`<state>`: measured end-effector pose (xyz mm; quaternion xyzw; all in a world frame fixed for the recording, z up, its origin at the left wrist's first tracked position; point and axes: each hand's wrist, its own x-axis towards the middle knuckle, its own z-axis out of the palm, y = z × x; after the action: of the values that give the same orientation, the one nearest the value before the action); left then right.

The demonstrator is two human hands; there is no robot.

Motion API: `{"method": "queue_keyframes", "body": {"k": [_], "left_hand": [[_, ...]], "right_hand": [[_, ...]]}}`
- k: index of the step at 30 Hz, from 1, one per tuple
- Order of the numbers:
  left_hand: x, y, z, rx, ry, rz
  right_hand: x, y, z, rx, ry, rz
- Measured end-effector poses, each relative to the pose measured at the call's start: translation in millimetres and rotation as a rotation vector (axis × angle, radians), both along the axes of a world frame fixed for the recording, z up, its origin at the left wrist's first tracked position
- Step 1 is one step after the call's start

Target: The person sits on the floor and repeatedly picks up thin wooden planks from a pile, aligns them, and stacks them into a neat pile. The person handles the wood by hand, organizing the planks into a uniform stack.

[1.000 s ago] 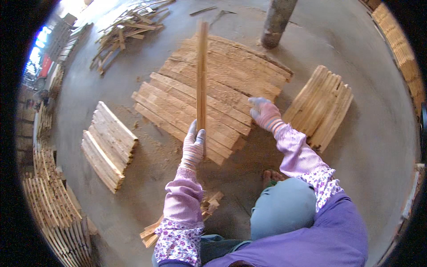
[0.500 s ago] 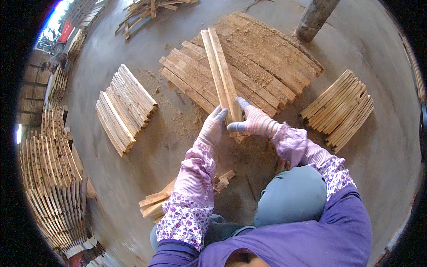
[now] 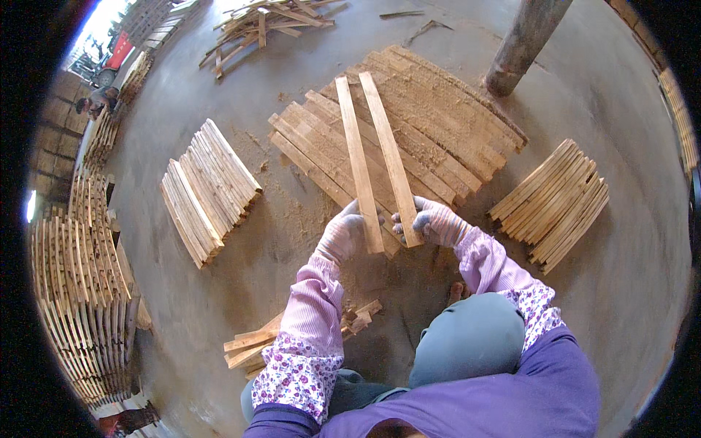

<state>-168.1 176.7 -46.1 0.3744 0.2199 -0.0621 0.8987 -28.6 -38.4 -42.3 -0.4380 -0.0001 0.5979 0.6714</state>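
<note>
My gloved left hand [image 3: 344, 231] grips the near end of a wooden slat [image 3: 357, 157], its fingers wrapped beneath. A second wooden slat [image 3: 388, 152] is held the same way by my right hand [image 3: 431, 222], also gloved. Both slats point away from me with a gap between them, their broad faces upward. Beneath their far parts lies a wide layer of sawdust-covered wooden boards [image 3: 445, 120] on the floor. Some fingertips of each hand are hidden behind the wood.
A neat slat stack [image 3: 209, 191] lies at left, another stack [image 3: 551, 197] at right. Short offcuts [image 3: 255, 342] are by my left forearm. A loose wood heap [image 3: 270, 22] and a round post [image 3: 527, 47] stand beyond. A person [image 3: 98, 100] is far left near piled timber [image 3: 80, 292].
The two slats, side by side before, are now apart, one in each hand. My hands have drawn closer to me and spread slightly; the view has tilted a little.
</note>
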Motion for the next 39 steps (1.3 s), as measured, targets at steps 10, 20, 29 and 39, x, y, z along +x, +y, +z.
{"method": "queue_keyframes", "body": {"k": [10, 20, 29, 39], "left_hand": [[17, -37, -3, 0.332, 0.152, -0.102], [26, -50, 8, 0.763, 0.341, 0.143], [0, 16, 6, 0.507, -0.058, 0.761], [-64, 49, -18, 0.728, 0.414, 0.880]], "right_hand": [[-35, 21, 5, -0.150, -0.572, 0.012], [-55, 20, 13, 0.077, -0.335, 0.123], [-36, 44, 2, -0.301, -1.693, 0.343], [-78, 63, 2, -0.775, -2.001, 0.718]]}}
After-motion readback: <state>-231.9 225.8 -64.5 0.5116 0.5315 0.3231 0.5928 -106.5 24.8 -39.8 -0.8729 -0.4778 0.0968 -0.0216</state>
